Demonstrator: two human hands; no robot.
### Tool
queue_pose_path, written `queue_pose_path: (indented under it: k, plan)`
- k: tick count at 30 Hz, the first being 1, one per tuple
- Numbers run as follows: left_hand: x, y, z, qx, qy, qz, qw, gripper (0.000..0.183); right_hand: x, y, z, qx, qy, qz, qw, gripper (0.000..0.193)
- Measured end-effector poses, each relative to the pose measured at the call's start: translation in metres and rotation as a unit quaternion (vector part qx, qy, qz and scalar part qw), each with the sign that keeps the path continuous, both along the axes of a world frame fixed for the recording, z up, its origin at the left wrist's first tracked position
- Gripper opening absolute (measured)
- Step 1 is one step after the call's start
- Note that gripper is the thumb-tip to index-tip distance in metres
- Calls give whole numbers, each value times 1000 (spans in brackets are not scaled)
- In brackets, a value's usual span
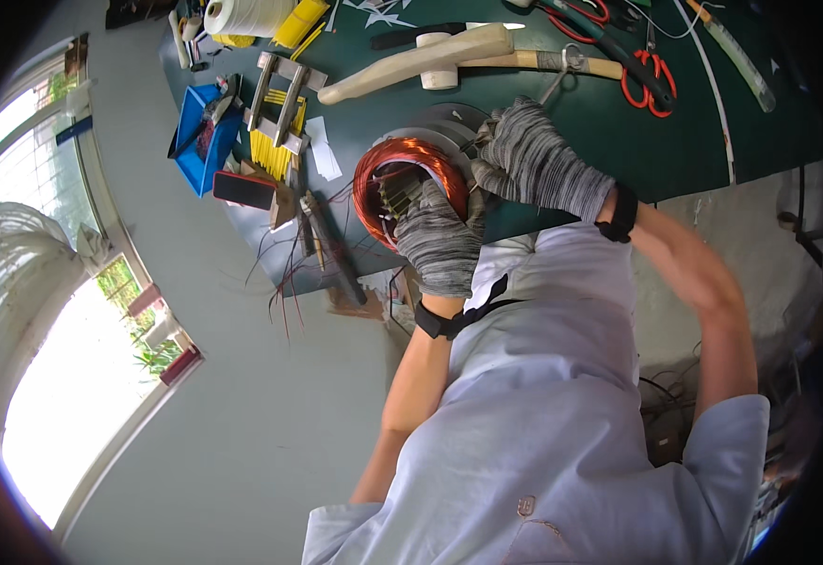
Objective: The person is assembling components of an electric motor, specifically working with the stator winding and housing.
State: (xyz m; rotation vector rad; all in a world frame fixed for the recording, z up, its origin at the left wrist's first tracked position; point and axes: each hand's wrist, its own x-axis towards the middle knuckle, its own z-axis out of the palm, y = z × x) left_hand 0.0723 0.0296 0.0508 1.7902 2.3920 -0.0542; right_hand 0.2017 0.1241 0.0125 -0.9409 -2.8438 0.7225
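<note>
A motor stator with a thick ring of copper windings point(364, 193) rests at the near edge of the green table, its grey metal body point(451, 141) showing behind. My left hand point(438, 243), in a grey knitted glove, reaches into the ring; its fingers lie inside the bore and the thumb stays outside, gripping the near side. Gloved likewise, my right hand point(538, 155) is at the stator's right side with fingers bent and pressed together. Whatever those fingertips pinch is too small to make out. Loose dark lead wires point(284, 273) trail off to the left.
Beyond the stator lie a shaped wooden bar point(411, 68), a white-headed mallet point(438, 75) and red-handled scissors point(654, 89). Leftward are yellow strips point(270, 155), a blue tray point(193, 141) and a red-edged phone point(244, 191). A spool of white cord point(242, 17) stands far left.
</note>
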Motion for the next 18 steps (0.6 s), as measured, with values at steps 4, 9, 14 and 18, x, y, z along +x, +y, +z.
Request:
queue_pose_path:
  k: [4, 9, 14, 18]
  plan:
    - [-6, -8, -13, 40, 5, -60, 997, 54, 4, -16, 25, 43, -66, -28, 996, 33]
    - [2, 0, -8, -11, 3, -29, 1000, 49, 28, -30, 7, -32, 115, -160, 980, 26]
    - [0, -11, -6, 229, -119, -18, 966, 42, 59, -22, -38, -198, 392, -279, 854, 16]
    - [-35, -67, 9, 321, -205, -166, 910, 37, 103, -55, -175, -6, 187, -311, 932, 22]
